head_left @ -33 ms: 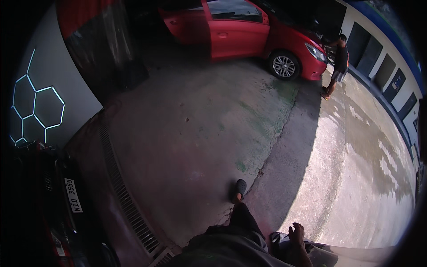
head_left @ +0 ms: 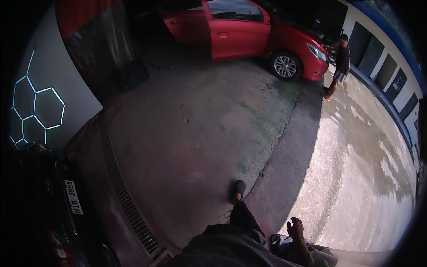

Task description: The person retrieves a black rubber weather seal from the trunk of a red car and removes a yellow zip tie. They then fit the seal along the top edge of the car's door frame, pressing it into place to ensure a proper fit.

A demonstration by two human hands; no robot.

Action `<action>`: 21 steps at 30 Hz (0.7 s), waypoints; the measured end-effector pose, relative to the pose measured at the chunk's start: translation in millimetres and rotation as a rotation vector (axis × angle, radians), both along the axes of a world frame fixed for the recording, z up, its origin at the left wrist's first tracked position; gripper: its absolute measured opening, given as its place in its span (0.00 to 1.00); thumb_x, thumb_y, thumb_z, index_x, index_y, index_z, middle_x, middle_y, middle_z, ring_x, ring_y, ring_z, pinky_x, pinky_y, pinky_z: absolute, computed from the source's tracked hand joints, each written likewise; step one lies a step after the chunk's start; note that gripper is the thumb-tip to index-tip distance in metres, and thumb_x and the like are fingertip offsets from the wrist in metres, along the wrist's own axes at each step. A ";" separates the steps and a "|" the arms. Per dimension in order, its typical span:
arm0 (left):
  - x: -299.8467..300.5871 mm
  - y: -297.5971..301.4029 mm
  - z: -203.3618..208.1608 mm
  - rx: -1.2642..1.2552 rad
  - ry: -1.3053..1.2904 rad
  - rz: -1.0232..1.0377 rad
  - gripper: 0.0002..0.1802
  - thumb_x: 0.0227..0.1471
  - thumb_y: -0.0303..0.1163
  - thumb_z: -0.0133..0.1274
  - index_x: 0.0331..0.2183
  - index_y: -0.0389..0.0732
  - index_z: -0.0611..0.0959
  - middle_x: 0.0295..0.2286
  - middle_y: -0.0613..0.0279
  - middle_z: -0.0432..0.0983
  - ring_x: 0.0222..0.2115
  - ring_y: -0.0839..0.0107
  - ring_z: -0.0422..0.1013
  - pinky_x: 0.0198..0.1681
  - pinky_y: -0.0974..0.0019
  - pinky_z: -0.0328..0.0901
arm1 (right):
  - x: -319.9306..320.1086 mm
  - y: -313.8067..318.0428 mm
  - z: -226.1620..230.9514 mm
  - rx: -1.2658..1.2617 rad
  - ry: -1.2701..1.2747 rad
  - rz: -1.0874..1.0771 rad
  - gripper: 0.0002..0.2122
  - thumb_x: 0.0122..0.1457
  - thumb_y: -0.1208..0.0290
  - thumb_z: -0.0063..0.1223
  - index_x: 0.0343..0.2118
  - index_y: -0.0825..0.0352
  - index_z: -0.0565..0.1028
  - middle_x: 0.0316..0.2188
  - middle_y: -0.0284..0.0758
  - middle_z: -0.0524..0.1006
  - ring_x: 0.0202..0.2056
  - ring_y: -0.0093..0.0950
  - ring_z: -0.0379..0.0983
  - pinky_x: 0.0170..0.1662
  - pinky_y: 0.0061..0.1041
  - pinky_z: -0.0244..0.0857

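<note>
My right hand (head_left: 295, 230) hangs in front of me at the lower right, over the sunlit concrete. Its fingers are loosely bent and apart, the thumb is held away from them, and I see nothing in the hand. Below it, partly covered by my forearm, is dark and pale cloth-like material (head_left: 276, 242) that I cannot make out. My left hand is out of the picture. One of my feet, in a dark clog (head_left: 240, 186), is stretched forward on the concrete floor (head_left: 200, 142).
Ahead stands a red car (head_left: 240, 40) with a side door swung open. A person (head_left: 341, 62) leans at its front. A slotted drain grate (head_left: 120, 187) runs along the left, beside a dark vehicle (head_left: 62, 227). Hexagonal light lines (head_left: 36, 102) mark the pale wall.
My right hand has risen slightly. The car and the person at its front appear shifted a little to the right.
</note>
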State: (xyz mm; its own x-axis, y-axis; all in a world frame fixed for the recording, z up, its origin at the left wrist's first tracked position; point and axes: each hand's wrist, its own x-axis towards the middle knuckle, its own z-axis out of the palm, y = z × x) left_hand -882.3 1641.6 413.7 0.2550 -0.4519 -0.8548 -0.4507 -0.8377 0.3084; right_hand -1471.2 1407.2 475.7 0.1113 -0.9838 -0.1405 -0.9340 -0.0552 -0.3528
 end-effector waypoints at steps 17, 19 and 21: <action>97.1 -365.3 30.0 -0.251 -0.042 0.649 0.25 0.54 0.49 0.57 0.44 0.38 0.83 0.36 0.43 0.81 0.38 0.51 0.78 0.43 0.50 0.72 | 530.6 -548.1 114.5 0.287 -0.382 0.832 0.21 0.63 0.57 0.56 0.54 0.65 0.75 0.48 0.46 0.80 0.47 0.45 0.79 0.52 0.40 0.72; 108.9 -385.7 0.6 -0.171 -0.016 0.620 0.25 0.54 0.49 0.57 0.44 0.38 0.83 0.35 0.43 0.81 0.37 0.52 0.79 0.42 0.50 0.72 | 537.1 -579.7 69.5 0.439 -0.288 0.818 0.21 0.63 0.56 0.56 0.53 0.64 0.76 0.46 0.45 0.81 0.46 0.45 0.79 0.52 0.41 0.73; 124.6 -406.0 -29.7 -0.103 0.009 0.572 0.25 0.54 0.49 0.57 0.43 0.38 0.83 0.34 0.43 0.81 0.36 0.52 0.79 0.41 0.50 0.72 | 515.9 -612.3 11.2 0.584 -0.145 0.700 0.22 0.63 0.54 0.56 0.53 0.65 0.76 0.45 0.44 0.82 0.50 0.41 0.79 0.52 0.39 0.72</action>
